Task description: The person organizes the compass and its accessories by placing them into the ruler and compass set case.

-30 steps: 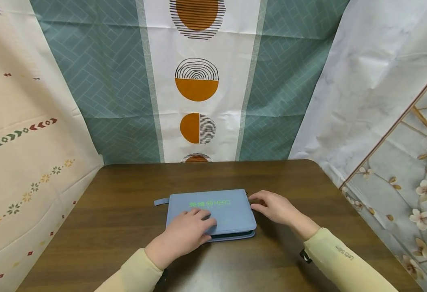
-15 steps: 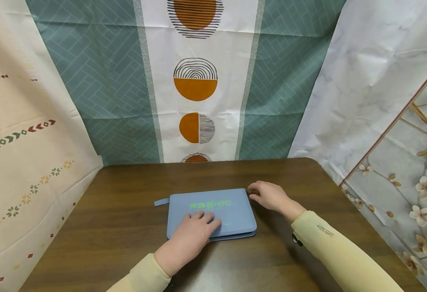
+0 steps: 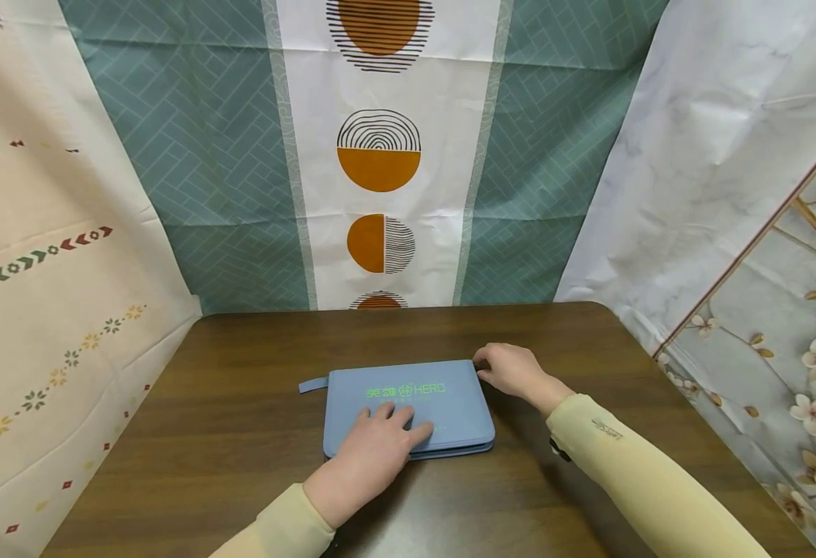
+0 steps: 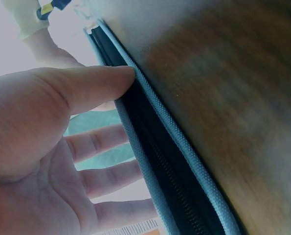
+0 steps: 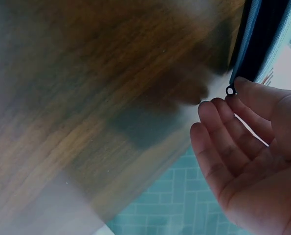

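A blue zippered case with green "HERO" lettering lies flat on the table. My left hand rests on its near left part, fingers spread over the cover. In the left wrist view, the thumb touches the case's unzipped front edge, where dark lining and zipper teeth show. My right hand is at the far right corner of the case. In the right wrist view, its thumb and forefinger pinch at a small dark zipper pull, whose ring end shows; the other fingers are loosely bent.
A blue strap sticks out from the case's left end. The brown wooden table extends around the case. Patterned cloths hang behind it, including a green and white curtain, and along both sides.
My right hand has moved away from me along the case's right edge to its far corner. My left hand has shifted slightly right, its fingers lying flatter, and the front gap looks narrower.
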`<state>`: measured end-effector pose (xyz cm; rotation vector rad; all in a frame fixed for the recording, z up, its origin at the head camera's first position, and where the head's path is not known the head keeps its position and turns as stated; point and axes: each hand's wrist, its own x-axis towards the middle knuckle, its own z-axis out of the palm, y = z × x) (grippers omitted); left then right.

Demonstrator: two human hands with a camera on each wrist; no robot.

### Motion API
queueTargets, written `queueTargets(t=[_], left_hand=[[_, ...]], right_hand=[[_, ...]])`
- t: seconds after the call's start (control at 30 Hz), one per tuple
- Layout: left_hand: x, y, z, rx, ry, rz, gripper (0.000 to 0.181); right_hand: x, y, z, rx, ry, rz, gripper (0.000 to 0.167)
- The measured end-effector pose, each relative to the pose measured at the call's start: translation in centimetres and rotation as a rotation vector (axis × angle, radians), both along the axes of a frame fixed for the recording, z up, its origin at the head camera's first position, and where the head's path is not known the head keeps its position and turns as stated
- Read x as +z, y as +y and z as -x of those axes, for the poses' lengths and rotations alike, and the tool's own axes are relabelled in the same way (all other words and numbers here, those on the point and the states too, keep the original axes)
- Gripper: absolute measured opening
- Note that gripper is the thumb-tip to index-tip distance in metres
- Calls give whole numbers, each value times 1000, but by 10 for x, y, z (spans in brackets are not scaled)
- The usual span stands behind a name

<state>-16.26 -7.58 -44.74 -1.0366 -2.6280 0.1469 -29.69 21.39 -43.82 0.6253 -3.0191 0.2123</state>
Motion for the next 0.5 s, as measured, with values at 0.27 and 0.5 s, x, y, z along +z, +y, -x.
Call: queueTargets(t=[0.27,0.5], left_hand=[[-1,1,1,-3,-13,3,48],[-3,1,2,4,-33,4,49]], right_hand=[[-2,0,5,-3,-16,-3,16],[-1,-2,8,-10,-45,8,14]])
